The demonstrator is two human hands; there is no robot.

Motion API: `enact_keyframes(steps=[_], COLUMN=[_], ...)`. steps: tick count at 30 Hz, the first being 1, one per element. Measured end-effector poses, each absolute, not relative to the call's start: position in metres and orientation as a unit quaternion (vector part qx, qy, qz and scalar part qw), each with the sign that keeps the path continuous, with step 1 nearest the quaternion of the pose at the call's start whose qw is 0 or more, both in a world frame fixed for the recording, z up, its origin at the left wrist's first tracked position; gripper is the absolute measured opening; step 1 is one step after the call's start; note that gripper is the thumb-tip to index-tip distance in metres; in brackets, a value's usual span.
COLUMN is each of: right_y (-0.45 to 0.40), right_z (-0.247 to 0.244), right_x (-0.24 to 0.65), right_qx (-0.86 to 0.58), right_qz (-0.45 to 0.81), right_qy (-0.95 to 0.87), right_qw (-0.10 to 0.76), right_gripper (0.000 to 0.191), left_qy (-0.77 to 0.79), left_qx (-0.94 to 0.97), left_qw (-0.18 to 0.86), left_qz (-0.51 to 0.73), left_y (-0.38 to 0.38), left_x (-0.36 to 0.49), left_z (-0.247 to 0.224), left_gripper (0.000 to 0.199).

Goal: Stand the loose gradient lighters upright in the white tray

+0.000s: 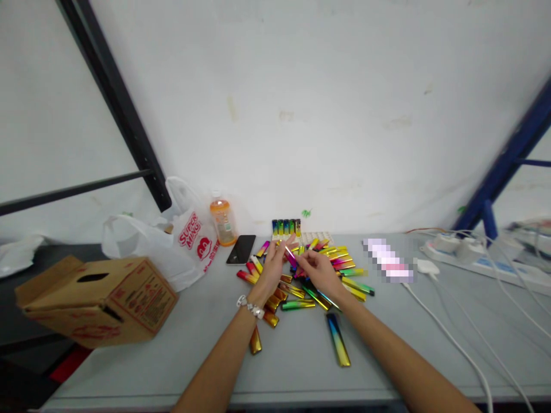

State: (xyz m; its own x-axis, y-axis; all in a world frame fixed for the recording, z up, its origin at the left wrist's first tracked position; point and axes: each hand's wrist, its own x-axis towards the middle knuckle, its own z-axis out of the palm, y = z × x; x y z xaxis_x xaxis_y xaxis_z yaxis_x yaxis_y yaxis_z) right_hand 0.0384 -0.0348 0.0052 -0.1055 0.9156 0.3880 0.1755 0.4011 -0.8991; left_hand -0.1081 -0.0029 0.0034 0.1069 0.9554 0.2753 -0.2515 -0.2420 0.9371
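Observation:
My left hand (272, 268), with a beaded bracelet at its wrist, is closed around the upper end of a shiny purple-pink lighter (290, 256). The fingertips of my right hand (319, 271) pinch the lower end of that same lighter. Under and around both hands lies a loose pile of metallic lighters in yellow, green, red and gold, such as a green-yellow lighter (298, 305). Behind the hands, several dark-blue and yellow lighters (286, 227) stand in a row in a white tray (317, 237) against the wall. My hands cover part of the pile.
A blue-yellow lighter (338, 339) lies near the front. To the left are an open cardboard box (103, 298), a white plastic bag (150, 244), an orange bottle (224, 221) and a dark phone (241, 250). A blurred-out device (387, 261), white cables and a power strip (486, 264) occupy the right.

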Motion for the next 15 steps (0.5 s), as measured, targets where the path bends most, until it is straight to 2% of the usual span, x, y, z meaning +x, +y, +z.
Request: enact_keyframes(steps=[4, 9, 11, 15], right_y=[-0.033, -0.035, -0.033, -0.030], right_z=[0.007, 0.009, 0.007, 0.007], right_x=[0.045, 0.043, 0.044, 0.048], right_qx=[-0.410, -0.436, -0.432, -0.411], right_qz=[0.375, 0.311, 0.313, 0.369], right_qy=[-0.624, -0.683, -0.677, -0.623], right_qw=[0.549, 0.497, 0.507, 0.554], right_gripper=[0.040, 0.032, 0.032, 0.036], left_qy=[0.327, 0.303, 0.295, 0.331], left_qx=[0.545, 0.488, 0.490, 0.605], left_qw=[0.515, 0.550, 0.564, 0.483], left_qz=[0.575, 0.607, 0.595, 0.541], left_y=[-0.004, -0.009, -0.008, -0.006], left_x=[-0.112, -0.109, -0.111, -0.124], left_z=[0.010, 0.017, 0.018, 0.018], left_gripper=[0.040, 0.037, 0.036, 0.029])
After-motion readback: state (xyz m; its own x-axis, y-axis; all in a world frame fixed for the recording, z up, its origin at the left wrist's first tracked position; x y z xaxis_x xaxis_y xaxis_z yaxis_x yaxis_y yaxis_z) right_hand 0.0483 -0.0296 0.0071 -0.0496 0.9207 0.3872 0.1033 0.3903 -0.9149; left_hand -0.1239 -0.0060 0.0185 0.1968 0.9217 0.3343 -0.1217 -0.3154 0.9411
